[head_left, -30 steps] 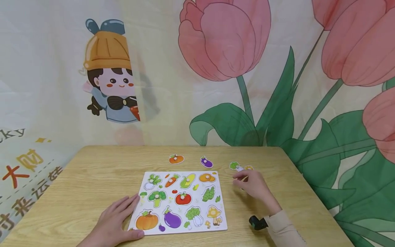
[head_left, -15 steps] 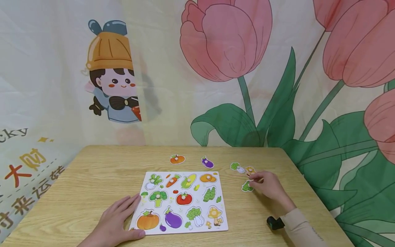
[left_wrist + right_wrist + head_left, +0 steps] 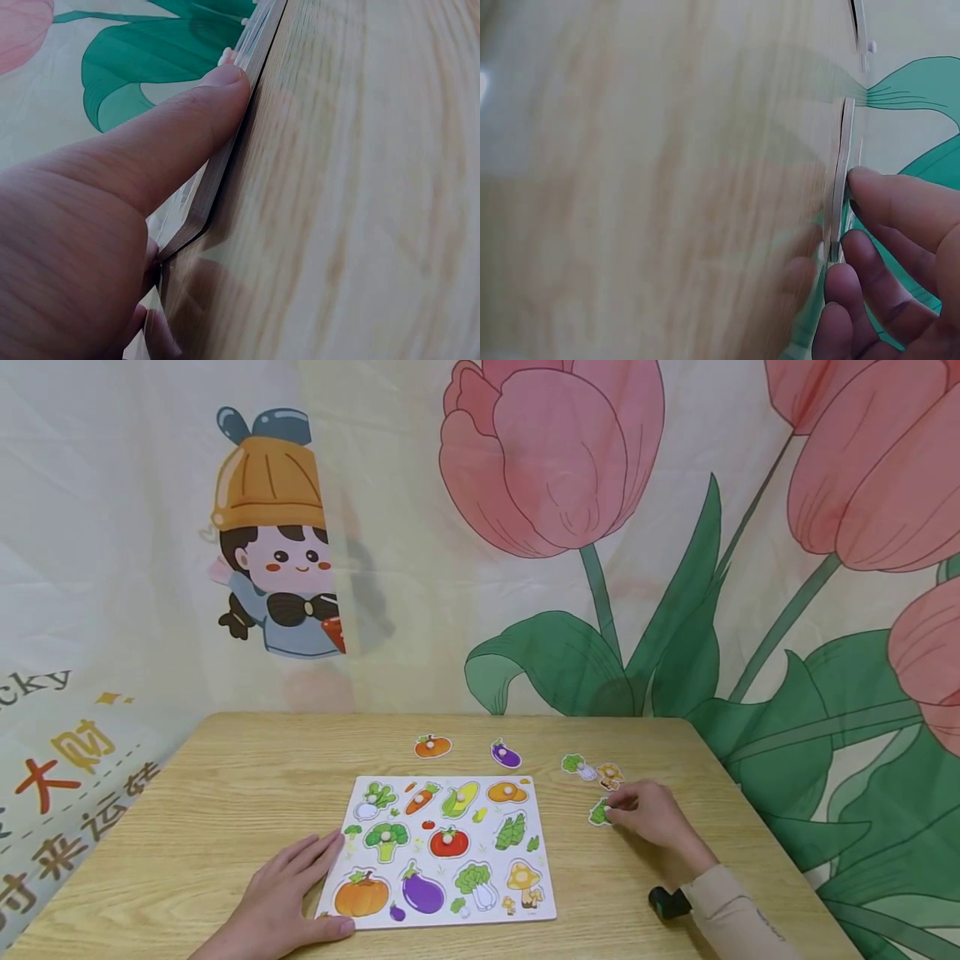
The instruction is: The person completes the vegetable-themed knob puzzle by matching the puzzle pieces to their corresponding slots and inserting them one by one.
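A white vegetable puzzle board point(image 3: 482, 843) lies on the table. My left hand point(image 3: 287, 893) rests at its near left corner, fingers extended along the left side. In the left wrist view the thumb point(image 3: 195, 112) lies on the board's edge. To the board's right, my right hand point(image 3: 652, 817) pinches a green leafy-looking puzzle piece point(image 3: 598, 812), partly hidden by the fingers. The right wrist view shows that piece point(image 3: 842, 165) edge-on, between thumb and fingers, low over or on the table. Just behind it lie a mushroom piece point(image 3: 610, 775) and a cabbage piece point(image 3: 576, 766).
Behind the board lie a pumpkin piece point(image 3: 432, 747) and an eggplant piece point(image 3: 506, 753). Knobbed pieces sit in the board's upper slots, including a tomato point(image 3: 448, 843) and broccoli point(image 3: 386, 837). A black device point(image 3: 667, 902) is at the right wrist. A printed curtain hangs behind the table point(image 3: 187, 827).
My right hand has moved slightly right, uncovering the mushroom piece, and its fingers have settled on the green piece. The left hand has stayed at the board's corner.
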{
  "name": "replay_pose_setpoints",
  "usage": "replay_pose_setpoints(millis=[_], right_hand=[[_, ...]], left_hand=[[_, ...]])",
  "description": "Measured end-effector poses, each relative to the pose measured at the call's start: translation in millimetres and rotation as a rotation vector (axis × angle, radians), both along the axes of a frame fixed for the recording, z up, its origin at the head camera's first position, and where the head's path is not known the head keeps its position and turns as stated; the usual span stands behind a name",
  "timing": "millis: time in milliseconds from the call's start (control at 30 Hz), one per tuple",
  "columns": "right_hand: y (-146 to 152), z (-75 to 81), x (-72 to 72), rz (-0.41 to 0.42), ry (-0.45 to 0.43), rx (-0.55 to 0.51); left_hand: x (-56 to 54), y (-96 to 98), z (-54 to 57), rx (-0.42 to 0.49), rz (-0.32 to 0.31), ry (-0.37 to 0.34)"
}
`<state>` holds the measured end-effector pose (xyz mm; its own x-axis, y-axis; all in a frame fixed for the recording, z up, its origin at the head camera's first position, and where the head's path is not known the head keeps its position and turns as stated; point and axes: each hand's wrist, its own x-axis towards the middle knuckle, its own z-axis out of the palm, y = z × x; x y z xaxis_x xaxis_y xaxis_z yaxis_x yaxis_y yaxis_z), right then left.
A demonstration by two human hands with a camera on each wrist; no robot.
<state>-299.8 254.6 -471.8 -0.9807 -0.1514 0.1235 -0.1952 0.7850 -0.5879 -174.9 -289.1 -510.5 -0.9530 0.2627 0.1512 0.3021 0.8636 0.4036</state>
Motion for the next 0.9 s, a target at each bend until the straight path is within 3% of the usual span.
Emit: replay_pose_setpoints(millis=[500,900], right_hand=[[-9.6,8.5,6.4,0.014,-0.033,0.022],[-41.8,28.1,15.8,0.161,0.028,0.005]], left_hand=[[2.3,1.4,1.7,-0.003,0.003,0.015],[2.3,1.3,2.0,-0.001,0.003,0.011]])
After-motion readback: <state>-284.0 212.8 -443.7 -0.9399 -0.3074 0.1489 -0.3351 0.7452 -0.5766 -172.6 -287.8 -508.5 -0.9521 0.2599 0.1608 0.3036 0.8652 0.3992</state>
